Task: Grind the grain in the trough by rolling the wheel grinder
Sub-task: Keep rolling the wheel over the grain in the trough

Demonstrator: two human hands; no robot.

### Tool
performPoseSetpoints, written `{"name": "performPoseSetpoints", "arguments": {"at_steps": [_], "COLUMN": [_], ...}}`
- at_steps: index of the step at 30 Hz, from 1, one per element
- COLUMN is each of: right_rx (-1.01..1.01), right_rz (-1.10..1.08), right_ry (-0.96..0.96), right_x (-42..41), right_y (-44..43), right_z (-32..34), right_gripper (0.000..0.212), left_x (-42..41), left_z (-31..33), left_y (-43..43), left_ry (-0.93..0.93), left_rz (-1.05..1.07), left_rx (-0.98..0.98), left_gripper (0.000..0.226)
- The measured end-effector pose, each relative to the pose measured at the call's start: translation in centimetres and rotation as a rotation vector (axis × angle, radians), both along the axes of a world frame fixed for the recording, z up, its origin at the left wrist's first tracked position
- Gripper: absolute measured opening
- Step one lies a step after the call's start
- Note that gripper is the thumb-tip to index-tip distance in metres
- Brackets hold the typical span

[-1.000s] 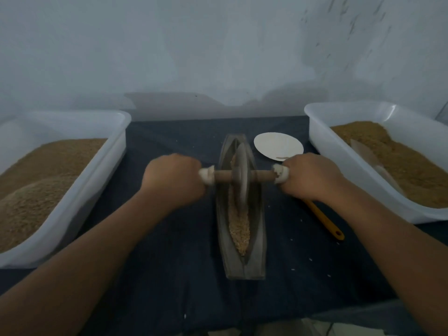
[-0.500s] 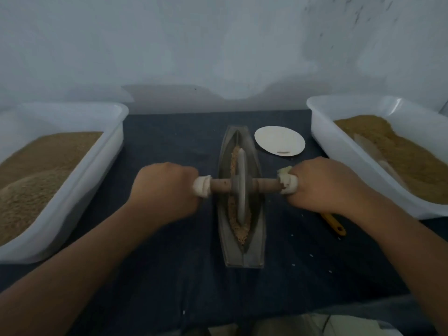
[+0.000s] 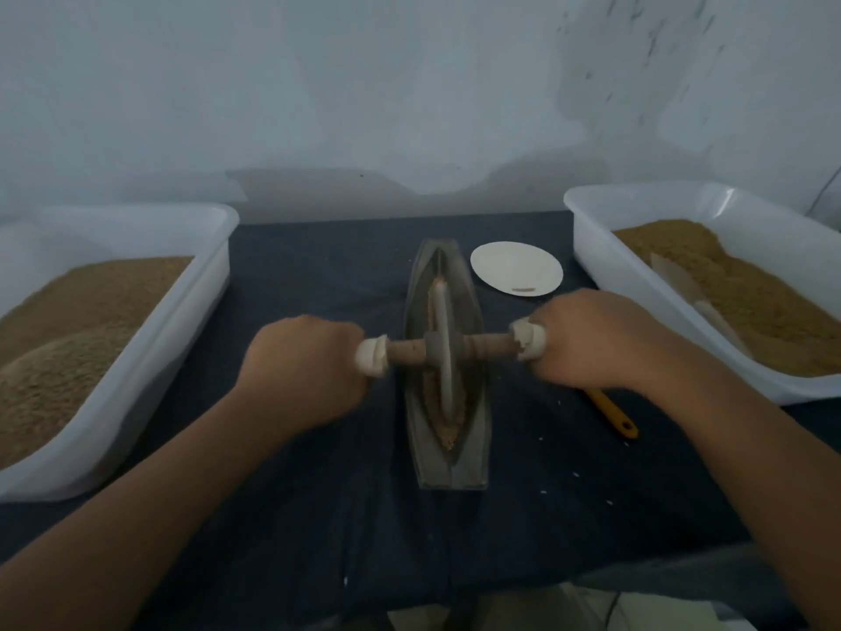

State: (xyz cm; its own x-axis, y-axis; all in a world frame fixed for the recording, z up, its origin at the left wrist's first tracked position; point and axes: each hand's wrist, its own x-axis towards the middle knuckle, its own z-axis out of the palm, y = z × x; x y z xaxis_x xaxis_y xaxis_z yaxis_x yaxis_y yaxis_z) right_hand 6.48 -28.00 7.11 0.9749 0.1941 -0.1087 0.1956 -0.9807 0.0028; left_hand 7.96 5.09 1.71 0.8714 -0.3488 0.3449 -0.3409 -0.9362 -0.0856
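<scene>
A grey boat-shaped trough [image 3: 478, 453] lies lengthwise on the dark cloth in the middle. Brown grain [image 3: 448, 437] fills its groove. The wheel grinder [image 3: 443, 357] stands upright in the groove near the trough's middle, its wooden axle crossing left to right. My left hand [image 3: 302, 366] grips the axle's left end, with a white wrap showing at my fist. My right hand [image 3: 587, 341] grips the right end the same way. Both fists hide the handle tips.
A white tub [image 3: 150, 357] of brown grain stands at the left, another white tub [image 3: 637, 293] of finer brown meal at the right. A white round plate [image 3: 516, 268] lies behind the right hand. An orange-handled tool [image 3: 614, 414] lies under my right wrist.
The wheel has rolled toward me along the trough, from its far part to about the middle. Both hands came back with it, still gripping the axle.
</scene>
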Motion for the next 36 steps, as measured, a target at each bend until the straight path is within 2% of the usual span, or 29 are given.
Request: {"name": "performPoseSetpoints", "arguments": {"at_steps": [3, 8, 11, 15, 17, 19, 22, 24, 28, 30, 33, 36], "right_rx": [0.046, -0.042, -0.044, -0.033, -0.028, 0.024, 0.095, 0.077, -0.014, -0.062, -0.031, 0.047], "right_rz": [0.042, -0.14, -0.173, -0.119, -0.081, -0.017, 0.021, -0.023, -0.125, -0.134, -0.143, -0.048], "right_ry": [0.018, -0.266, -0.346, -0.247, -0.192, -0.151, -0.085, -0.114, -0.327, -0.32, -0.227, -0.187], "right_x": [-1.4, 5.3, 7.9, 6.4, 3.2, -0.2, -1.7, 0.1, 6.4, 8.3, 7.0, 2.0], "right_y": [-0.2, 0.6, 0.5, 0.3, -0.2, -0.7, -1.1, -0.8, 0.2, 0.4, -0.1, -0.9], "right_z": [-0.1, -2.1, -2.4, -2.0, -2.1, -2.0, -2.2, -2.6, -2.4, -1.9, -2.3, -3.4], "right_gripper": [0.036, 0.026, 0.022, 0.024, 0.024, 0.028, 0.034, 0.028, 0.03, 0.029, 0.031, 0.026], "left_x": [-1.9, 5.0, 8.2, 5.7, 2.6, -0.3, -0.7, 1.7, 7.4, 7.9, 5.7, 1.7], "left_z": [-0.3, 1.1, 2.6, 2.3, 1.3, 0.6, 0.4, 0.8, 2.6, 3.2, 3.2, 1.9], "left_y": [0.9, -2.3, -3.8, -2.9, -1.6, -0.3, 0.3, -0.8, -3.2, -3.6, -3.1, -1.6], "left_ry": [-0.079, 0.026, 0.052, 0.098, 0.031, -0.086, -0.157, -0.112, 0.013, 0.053, 0.058, -0.058], "left_rz": [-0.036, 0.133, 0.153, 0.11, 0.052, -0.04, -0.078, -0.027, 0.091, 0.106, 0.08, 0.008], "left_rx": [-0.013, -0.042, -0.074, -0.039, 0.009, 0.049, 0.068, 0.074, -0.022, -0.049, 0.012, 0.083], "left_gripper": [0.038, 0.034, 0.038, 0.033, 0.033, 0.043, 0.055, 0.047, 0.04, 0.039, 0.03, 0.034]}}
